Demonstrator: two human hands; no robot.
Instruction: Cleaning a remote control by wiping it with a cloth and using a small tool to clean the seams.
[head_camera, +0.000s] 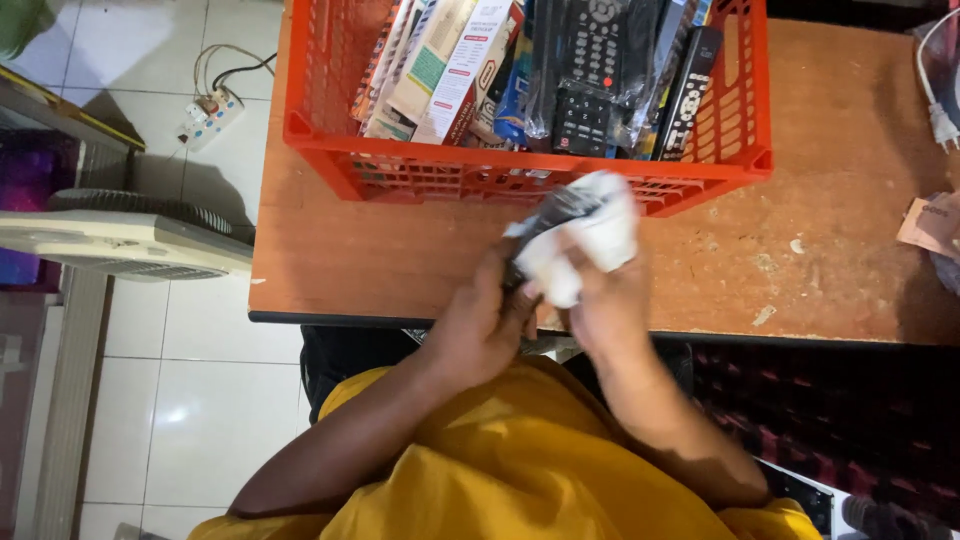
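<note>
My left hand grips the lower end of a black remote control held over the wooden table's front edge. My right hand presses a white cloth around the remote, covering most of it. Only the remote's dark upper end shows past the cloth. Just behind my hands stands a red plastic crate packed with several black remotes and flat boxes.
The worn wooden table carries a white plug and cable and a banknote at the right edge. A white fan and a power strip sit on the tiled floor to the left.
</note>
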